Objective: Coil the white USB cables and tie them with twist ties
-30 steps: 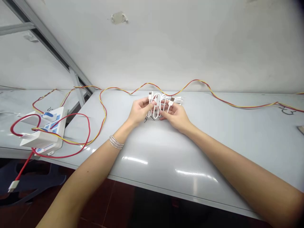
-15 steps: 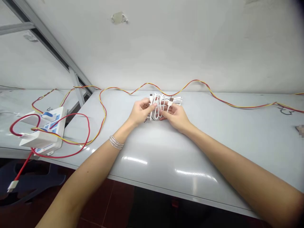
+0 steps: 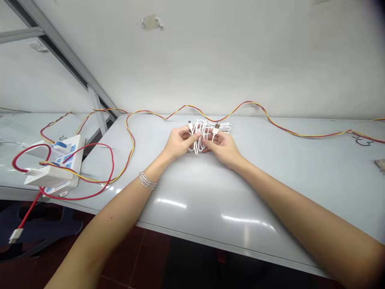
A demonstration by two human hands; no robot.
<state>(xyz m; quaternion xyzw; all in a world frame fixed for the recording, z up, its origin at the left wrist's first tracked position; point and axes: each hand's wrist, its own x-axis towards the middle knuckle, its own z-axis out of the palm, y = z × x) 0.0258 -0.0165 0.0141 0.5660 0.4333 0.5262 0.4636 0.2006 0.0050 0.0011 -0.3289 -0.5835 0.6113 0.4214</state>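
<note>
A coiled white USB cable (image 3: 197, 140) is held between both hands over the back half of the table. My left hand (image 3: 179, 141) pinches the coil's left side, thumb across the loops, with a small white connector (image 3: 190, 125) sticking up by its fingers. On the right side, my right hand (image 3: 221, 147) is closed on the coil, and the wider USB plug (image 3: 215, 129) stands up by its fingertips. Behind the right fingers lies a bundle of white and dark strips (image 3: 225, 127), partly hidden. Some of the fingers are covered by the cable.
A white power strip (image 3: 78, 150) with plugged-in chargers (image 3: 49, 176) and a looped red cable (image 3: 113, 160) sits at the left. Twisted red and yellow wire (image 3: 272, 120) runs along the back of the grey table (image 3: 204, 192). A metal frame (image 3: 67, 56) rises at the left.
The small connector at my left fingers has tilted leftward, and the cable loops have shifted and bunched slightly. Both hands stay in nearly the same place.
</note>
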